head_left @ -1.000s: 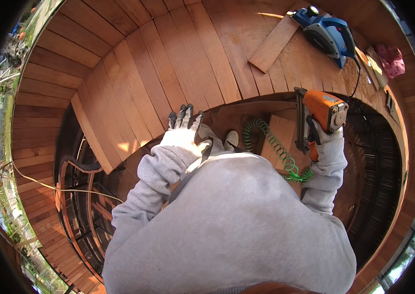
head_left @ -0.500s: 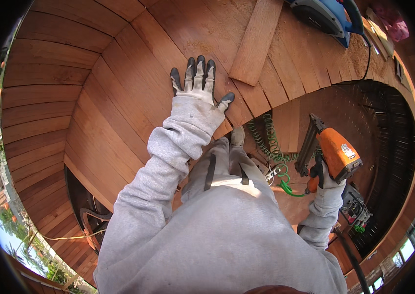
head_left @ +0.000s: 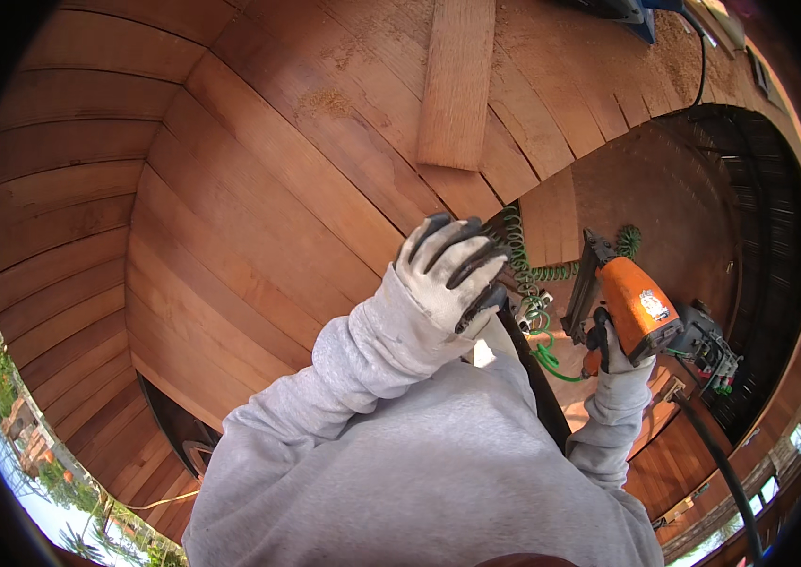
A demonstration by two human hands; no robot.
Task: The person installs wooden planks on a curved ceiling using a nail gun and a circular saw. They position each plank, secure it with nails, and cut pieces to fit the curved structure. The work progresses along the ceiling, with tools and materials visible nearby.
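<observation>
On the right, our right hand (head_left: 618, 352) grips an orange-and-black nail gun (head_left: 637, 298); left of it, our left hand (head_left: 447, 279) has fingers loosely parted. Brown planks (head_left: 249, 213) curve around, sawdust (head_left: 325, 102) scattered far.

Before me, a worker's gloved right hand (head_left: 616, 345) grips an orange nail gun (head_left: 638, 304) near a coiled green hose (head_left: 516, 250); the left hand (head_left: 452, 274), fingers loosely bent, is beside wooden planking (head_left: 249, 217) bearing a board (head_left: 458, 90).

Plank deck (head_left: 258, 203), loose board (head_left: 458, 94), sawdust (head_left: 326, 101), blue tool (head_left: 644, 26)
</observation>
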